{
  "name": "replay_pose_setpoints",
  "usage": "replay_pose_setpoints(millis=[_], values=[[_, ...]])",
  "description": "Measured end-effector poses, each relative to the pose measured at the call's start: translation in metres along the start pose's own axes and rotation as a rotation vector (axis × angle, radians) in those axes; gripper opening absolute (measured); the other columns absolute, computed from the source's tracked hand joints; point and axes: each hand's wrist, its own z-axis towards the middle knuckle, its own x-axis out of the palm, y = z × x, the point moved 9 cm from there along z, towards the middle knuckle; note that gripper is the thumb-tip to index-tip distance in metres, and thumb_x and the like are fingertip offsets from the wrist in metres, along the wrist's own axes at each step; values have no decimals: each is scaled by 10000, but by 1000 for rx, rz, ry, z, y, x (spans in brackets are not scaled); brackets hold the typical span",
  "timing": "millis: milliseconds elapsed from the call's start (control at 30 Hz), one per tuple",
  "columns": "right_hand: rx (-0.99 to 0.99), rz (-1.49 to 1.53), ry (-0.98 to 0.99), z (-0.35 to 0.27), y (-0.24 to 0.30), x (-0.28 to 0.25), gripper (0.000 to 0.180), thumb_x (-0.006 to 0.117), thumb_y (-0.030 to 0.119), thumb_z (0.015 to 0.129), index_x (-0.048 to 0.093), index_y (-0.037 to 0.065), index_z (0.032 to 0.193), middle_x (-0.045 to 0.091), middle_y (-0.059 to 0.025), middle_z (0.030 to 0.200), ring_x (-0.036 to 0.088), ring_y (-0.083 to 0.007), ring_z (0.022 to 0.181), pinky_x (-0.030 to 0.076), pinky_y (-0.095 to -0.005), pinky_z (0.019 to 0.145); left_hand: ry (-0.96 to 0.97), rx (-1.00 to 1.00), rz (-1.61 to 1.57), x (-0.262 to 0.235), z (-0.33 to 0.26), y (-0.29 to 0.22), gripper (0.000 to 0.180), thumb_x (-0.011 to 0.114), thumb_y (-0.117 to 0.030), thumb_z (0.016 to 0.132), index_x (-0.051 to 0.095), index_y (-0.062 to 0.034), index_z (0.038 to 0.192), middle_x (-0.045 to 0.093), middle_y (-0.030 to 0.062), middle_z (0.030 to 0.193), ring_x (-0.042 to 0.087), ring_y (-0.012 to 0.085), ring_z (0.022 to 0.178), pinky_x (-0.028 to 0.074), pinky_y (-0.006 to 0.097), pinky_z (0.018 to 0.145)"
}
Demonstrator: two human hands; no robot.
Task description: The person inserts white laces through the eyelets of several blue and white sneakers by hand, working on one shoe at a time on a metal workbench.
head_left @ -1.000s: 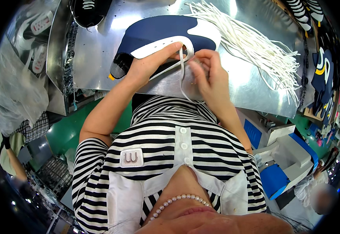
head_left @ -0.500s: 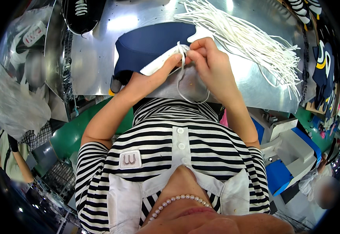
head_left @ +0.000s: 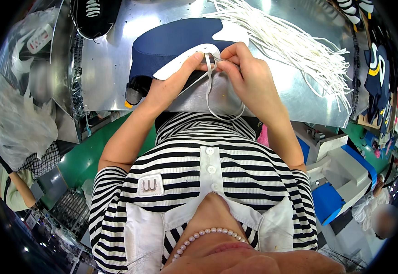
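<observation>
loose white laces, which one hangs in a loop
The single lace hanging between left hand and right hand, by the navy shoe upper; the other laces lie heaped on the table.

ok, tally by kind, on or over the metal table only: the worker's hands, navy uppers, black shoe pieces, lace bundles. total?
Hands: 2 (left hand, right hand)
Navy upper: 1
Black shoe piece: 1, partly cut off by the frame
White lace bundle: 1, single laces too tangled to count
Total: 5
</observation>
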Motion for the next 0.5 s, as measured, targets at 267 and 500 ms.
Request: replay_pose_setpoints(millis=[267,500], values=[[47,48,3,-3,-9,6,164,647,130,900,574,15,991,692,-158,793,682,-343,714,527,-416,635,58,-98,3,-3,-2,12,297,600,-248,977,689,12,1090,743,61,916,533,43,664,401,187,607],[34,97,-162,-12,-7,10,248,747,143,831,623,51,1025,707,-112,803,695,-248,667,522,-317,566,13,-116,-12,-7,-2,15,377,585,-315,977,685,32,1085,694,45,885,442,54,681,366,194,641]])
